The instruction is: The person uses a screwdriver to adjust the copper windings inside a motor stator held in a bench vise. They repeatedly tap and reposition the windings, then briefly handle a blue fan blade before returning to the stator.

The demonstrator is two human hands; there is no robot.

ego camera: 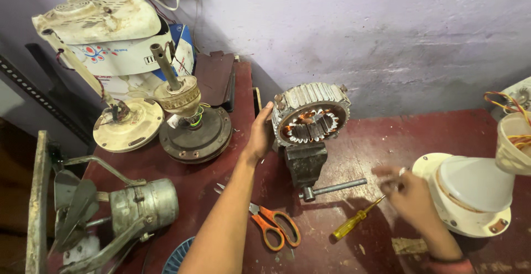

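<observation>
Your left hand (260, 136) rests flat against the left side of a fan motor stator (311, 113), fingers extended along its ribbed metal rim, touching rather than gripping. The stator sits upright, clamped in a small bench vise (305, 163) on the red table (381, 136). Your right hand (406, 194) is blurred; its fingers look pinched together, but you cannot tell on what. A yellow-handled screwdriver (354, 227) lies just left of it, orange scissors (274, 227) further left. Back left, a white carton (127, 58) with red and blue markings stands against the wall, under a cream fan housing (99, 19).
</observation>
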